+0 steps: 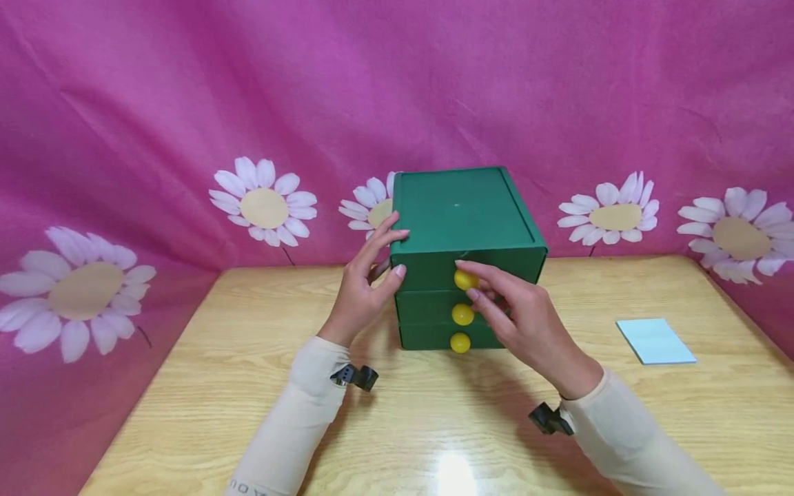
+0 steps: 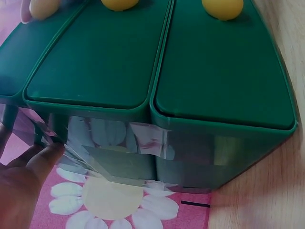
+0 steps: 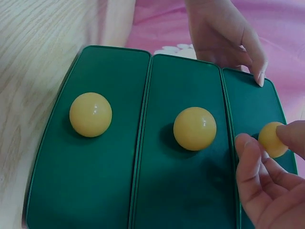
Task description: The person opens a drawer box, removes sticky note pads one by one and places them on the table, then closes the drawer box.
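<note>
A green three-drawer box (image 1: 459,213) stands on the table with all its drawers closed. Each drawer front carries a round yellow knob, among them the middle knob (image 1: 462,315) and the bottom knob (image 1: 460,342). My right hand (image 1: 527,317) has thumb and index finger about the top knob (image 3: 272,140), pinching it. At the box's upper left edge, my left hand (image 1: 367,282) rests with fairly straight fingers on the side and top, its thumb by the front corner. Clear tape (image 2: 150,138) runs along the box's side in the left wrist view.
A pad of light blue paper (image 1: 656,341) lies to the right of the box on the wooden table (image 1: 248,386). Behind and at the sides hangs a pink cloth (image 1: 372,89) with large white daisies. A black wrist camera (image 1: 355,377) sits on the left sleeve.
</note>
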A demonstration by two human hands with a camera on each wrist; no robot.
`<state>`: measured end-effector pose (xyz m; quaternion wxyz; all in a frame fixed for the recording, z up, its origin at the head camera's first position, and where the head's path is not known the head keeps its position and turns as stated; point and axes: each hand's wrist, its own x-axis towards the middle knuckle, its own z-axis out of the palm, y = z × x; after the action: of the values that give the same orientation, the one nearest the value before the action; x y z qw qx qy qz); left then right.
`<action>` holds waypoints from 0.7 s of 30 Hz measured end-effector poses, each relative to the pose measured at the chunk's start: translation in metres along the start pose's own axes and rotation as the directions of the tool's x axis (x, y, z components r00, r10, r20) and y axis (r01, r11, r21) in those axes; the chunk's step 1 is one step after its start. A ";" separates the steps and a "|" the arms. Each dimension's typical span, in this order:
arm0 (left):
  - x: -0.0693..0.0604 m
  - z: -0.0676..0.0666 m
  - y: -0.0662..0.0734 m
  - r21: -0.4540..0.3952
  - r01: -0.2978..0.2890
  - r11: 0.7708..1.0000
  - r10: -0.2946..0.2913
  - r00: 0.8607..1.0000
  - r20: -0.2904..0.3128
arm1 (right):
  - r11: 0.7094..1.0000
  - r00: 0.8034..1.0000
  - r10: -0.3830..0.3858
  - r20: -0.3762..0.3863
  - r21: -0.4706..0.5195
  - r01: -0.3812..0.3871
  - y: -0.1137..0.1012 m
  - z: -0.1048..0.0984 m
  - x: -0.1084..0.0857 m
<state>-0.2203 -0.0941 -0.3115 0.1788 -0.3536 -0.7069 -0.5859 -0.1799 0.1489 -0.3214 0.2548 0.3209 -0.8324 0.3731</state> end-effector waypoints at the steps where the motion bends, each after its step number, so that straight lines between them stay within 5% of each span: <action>1: 0.000 0.000 0.000 0.001 -0.001 1.000 0.001 1.000 0.001 | 1.000 1.000 0.002 0.000 0.006 -0.002 0.000 -0.001 0.000; 21: -0.002 0.001 0.003 0.019 0.021 1.000 -0.021 1.000 -0.002 | 0.998 1.000 0.016 -0.004 0.056 -0.016 -0.004 -0.003 -0.003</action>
<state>-0.2173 -0.0937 -0.3109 0.1766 -0.3438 -0.7159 -0.5815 -0.1746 0.1507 -0.3197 0.2444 0.3206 -0.8236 0.3989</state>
